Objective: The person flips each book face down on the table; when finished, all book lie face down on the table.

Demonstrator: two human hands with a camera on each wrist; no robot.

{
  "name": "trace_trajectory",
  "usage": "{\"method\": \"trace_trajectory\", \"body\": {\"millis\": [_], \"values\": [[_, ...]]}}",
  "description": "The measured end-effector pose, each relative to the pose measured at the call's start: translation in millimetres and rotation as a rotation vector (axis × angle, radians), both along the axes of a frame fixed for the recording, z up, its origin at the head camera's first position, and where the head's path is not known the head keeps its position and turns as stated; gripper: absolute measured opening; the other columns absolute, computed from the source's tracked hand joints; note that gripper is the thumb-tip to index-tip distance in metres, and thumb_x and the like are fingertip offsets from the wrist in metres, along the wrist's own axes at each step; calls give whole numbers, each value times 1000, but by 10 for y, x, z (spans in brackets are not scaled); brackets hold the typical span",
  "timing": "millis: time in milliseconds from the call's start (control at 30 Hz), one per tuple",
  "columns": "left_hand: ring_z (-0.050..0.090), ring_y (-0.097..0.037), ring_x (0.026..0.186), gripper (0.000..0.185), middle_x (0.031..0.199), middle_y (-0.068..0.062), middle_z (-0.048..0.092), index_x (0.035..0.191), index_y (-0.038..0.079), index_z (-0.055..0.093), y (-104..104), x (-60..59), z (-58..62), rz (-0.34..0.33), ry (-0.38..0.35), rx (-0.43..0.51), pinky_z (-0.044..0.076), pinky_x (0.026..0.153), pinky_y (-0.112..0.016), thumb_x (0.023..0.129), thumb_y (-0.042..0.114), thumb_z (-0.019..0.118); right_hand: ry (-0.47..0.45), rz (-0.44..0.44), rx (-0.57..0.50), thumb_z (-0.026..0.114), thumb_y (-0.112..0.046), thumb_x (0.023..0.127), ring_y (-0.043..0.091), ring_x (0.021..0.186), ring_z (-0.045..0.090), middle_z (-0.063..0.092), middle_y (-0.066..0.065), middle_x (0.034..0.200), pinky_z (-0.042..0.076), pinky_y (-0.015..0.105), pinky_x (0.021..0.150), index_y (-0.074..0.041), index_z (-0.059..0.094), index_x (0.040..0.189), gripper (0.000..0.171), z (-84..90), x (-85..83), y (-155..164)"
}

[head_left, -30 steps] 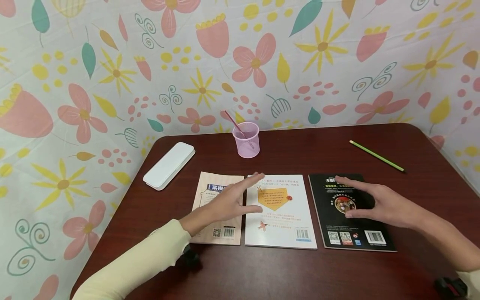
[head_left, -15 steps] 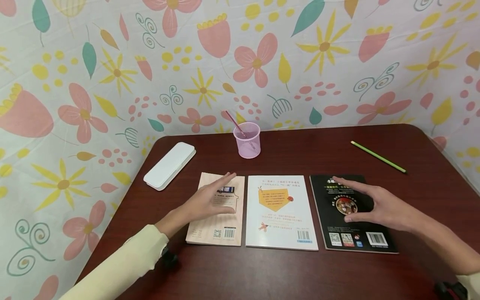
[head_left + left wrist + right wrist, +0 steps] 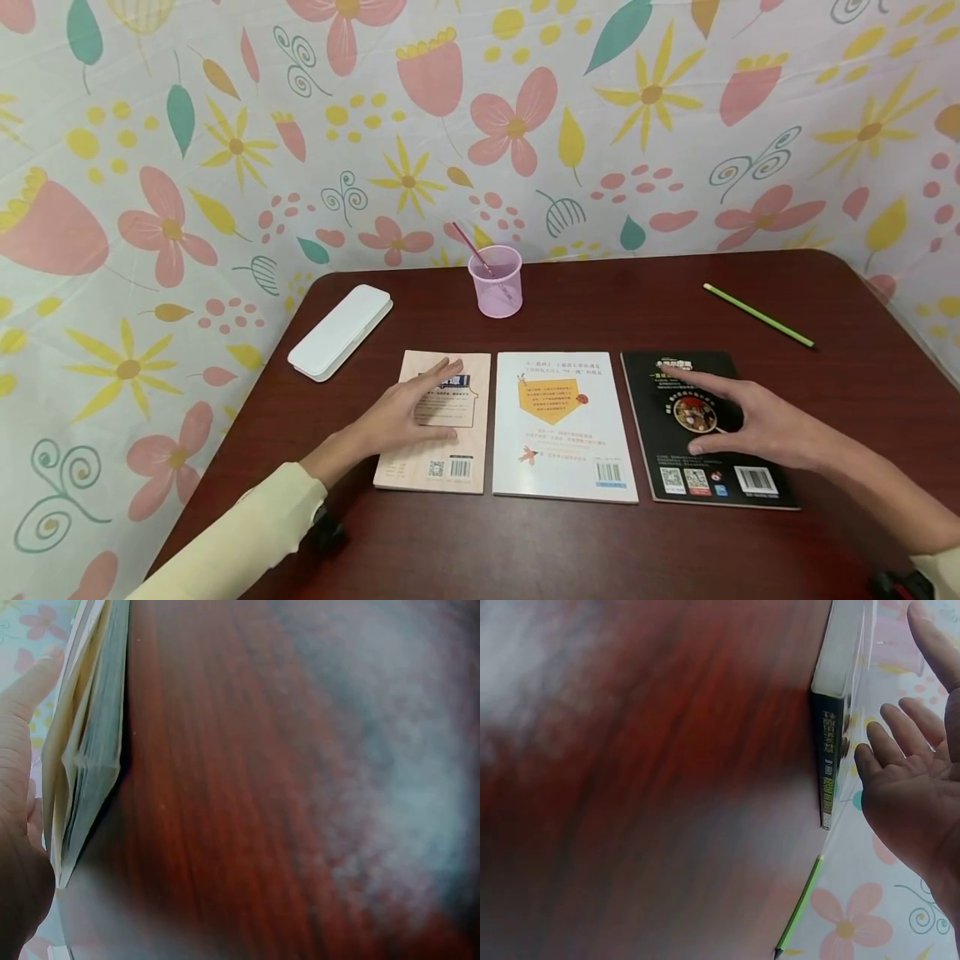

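Three books lie in a row on the dark red-brown table (image 3: 562, 550). My left hand (image 3: 390, 425) is over the beige book (image 3: 461, 450) on the left, fingers extended and thumb apart. In the left wrist view that book's page edges (image 3: 101, 720) show beside the hand. A white book (image 3: 558, 458) with an orange panel lies in the middle. Over the black book (image 3: 697, 471) on the right is my right hand (image 3: 772, 425), its fingers straight and spread from the thumb. The right wrist view shows its spine (image 3: 827, 761), with the hand apart from it. Neither hand grips anything.
A white case (image 3: 340, 332) sits at the back left. Behind the books stands a pink-purple cup (image 3: 497, 292) with a thin red stick in it. A green pencil (image 3: 757, 315) lies at the back right. A flower-patterned cloth (image 3: 450, 183) hangs behind the table.
My left hand has moved left, from between the beige and white books to over the beige one, which shifted slightly. My right hand has stayed over the black book, dipping slightly.
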State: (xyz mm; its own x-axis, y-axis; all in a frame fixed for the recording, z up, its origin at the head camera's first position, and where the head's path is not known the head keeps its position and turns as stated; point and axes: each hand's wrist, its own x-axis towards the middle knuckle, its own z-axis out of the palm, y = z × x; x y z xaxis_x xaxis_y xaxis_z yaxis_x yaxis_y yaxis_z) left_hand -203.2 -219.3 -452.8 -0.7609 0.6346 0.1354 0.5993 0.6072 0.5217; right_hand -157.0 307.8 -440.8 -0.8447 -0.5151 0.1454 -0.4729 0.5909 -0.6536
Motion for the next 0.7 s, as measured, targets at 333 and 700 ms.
{"method": "trace_trajectory", "body": {"millis": [333, 700], "values": [[30, -19, 158, 90, 170, -2, 38, 162, 30, 47, -15, 35, -78, 23, -95, 20, 33, 123, -55, 85, 47, 90, -26, 56, 15, 92, -37, 82, -2, 123, 55, 56, 14, 155, 55, 22, 87, -17, 48, 161, 93, -43, -22, 19], [30, -20, 158, 87, 170, -3, 38, 161, 33, 49, 7, 43, -65, 32, -121, 14, 32, 123, -56, 85, 49, 89, -27, 67, 32, 92, -37, 80, -13, 132, 43, 54, 8, 157, 51, 18, 93, -17, 50, 159, 92, -63, -33, 27]]}}
